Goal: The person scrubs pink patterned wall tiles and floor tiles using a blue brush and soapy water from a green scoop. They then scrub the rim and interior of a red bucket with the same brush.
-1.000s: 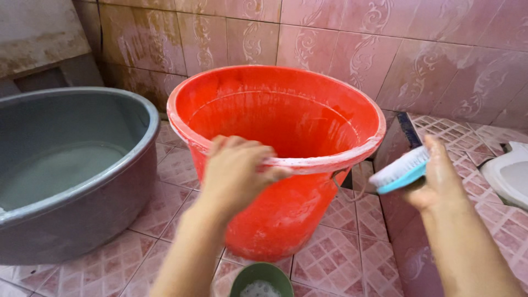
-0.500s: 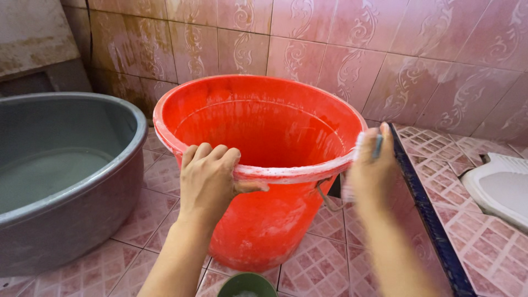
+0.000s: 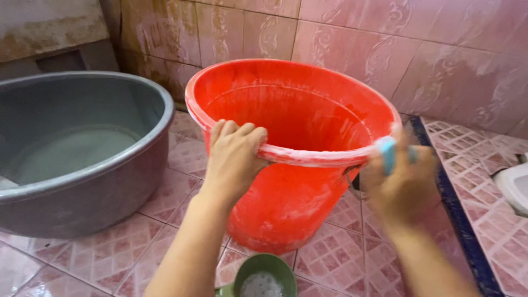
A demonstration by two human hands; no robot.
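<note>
Gripping the near rim of the red bucket [image 3: 291,126], the left hand [image 3: 234,159] is curling its fingers over the soapy lip and tilting the bucket toward the person, its base resting on the pink tiled floor [image 3: 170,198] between the grey tub and the dark blue floor strip. The right hand [image 3: 399,184] is closing around a blue scrub brush [image 3: 388,155] and pressing it against the rim on the right side; the hand is blurring, so exactly how the bristles are meeting the plastic is hard to tell. To my eye, the scrubbing is going best when the left hand is keeping the bucket steady at this tilt, the brush is working in short strokes along the lip, and the bucket is being turned a little at a time so the white soap film is reaching every part. The wet tiles are looking slippery, so a firm grip seems wise. Counting what is showing: one red bucket, one brush, one large grey tub [image 3: 82,148] sitting to the left with some cloudy water in it, one small green cup [image 3: 263,278] of foam lying just below the bucket, and two hands working.
</note>
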